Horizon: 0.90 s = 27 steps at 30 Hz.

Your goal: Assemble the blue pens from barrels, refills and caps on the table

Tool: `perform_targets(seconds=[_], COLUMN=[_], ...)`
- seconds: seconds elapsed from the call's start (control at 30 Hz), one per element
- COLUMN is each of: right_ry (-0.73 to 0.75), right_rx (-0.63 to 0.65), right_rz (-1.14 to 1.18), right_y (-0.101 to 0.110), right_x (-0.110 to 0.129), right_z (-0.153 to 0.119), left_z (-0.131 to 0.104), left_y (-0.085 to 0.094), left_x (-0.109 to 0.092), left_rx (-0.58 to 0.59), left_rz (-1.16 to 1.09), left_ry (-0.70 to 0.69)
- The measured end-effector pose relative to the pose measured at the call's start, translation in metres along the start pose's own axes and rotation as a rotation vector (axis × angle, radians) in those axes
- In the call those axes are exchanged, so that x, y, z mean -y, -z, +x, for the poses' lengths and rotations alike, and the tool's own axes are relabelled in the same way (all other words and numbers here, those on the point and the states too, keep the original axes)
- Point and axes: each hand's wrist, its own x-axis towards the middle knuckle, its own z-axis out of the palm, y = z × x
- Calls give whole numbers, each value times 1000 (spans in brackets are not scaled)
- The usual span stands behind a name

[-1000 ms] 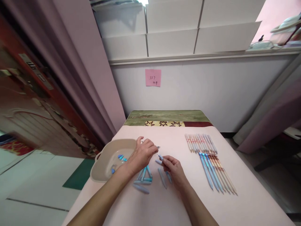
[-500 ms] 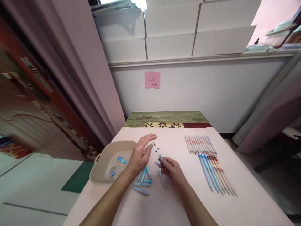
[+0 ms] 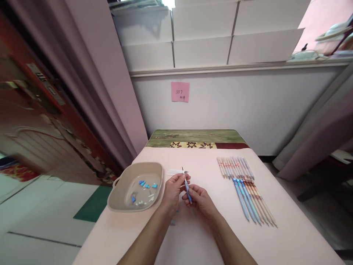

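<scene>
Between my hands stands a slim pen [image 3: 188,190], with a blue lower barrel and a thin, dark-tipped white refill sticking up out of it. My left hand [image 3: 172,191] pinches it near the upper end, thumb and forefinger together. Lower down, the fingers of my right hand [image 3: 202,202] close round the blue barrel. Just beyond my left fingers lie several white pen refills [image 3: 175,172] side by side. Loose blue pen barrels [image 3: 173,222] on the table are mostly hidden under my left hand and wrist.
A beige basin [image 3: 116,206] at left contains small blue parts [image 3: 147,186] and white bits. On the right, clear-barrelled pen pieces [image 3: 234,168] lie in a row above a row of blue and tan pen barrels [image 3: 252,202]. A pink note [image 3: 180,92] hangs on the wall.
My left hand, open and raised beside the refill before, has come down and right and pinched the pen. The basin's contents now show more fully; the loose barrels are more covered.
</scene>
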Motion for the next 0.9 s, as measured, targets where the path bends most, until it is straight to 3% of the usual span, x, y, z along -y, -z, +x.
perform_targets(seconds=[0.2,0.6,0.77,0.83,0.9], right_ry=[15,27,27,29,33], right_rx=[7,-24,-61,-67,-84], right_rz=[4,-27,-81,-88,-87], right_y=[-5,-3,2,4,5], right_x=[0,-1,-3,-4,-4], right_z=[-1,0,0,0,-1], left_z=[-3,-2,2,4,6], left_y=[1,4,7,19,44], left_x=[2,12,-20,-44,-67], left_rx=[-8,-18,-109,-162,-221], left_rz=[-10,20,-56,-79,-22], left_ry=[80,-18,-95,-181,-302])
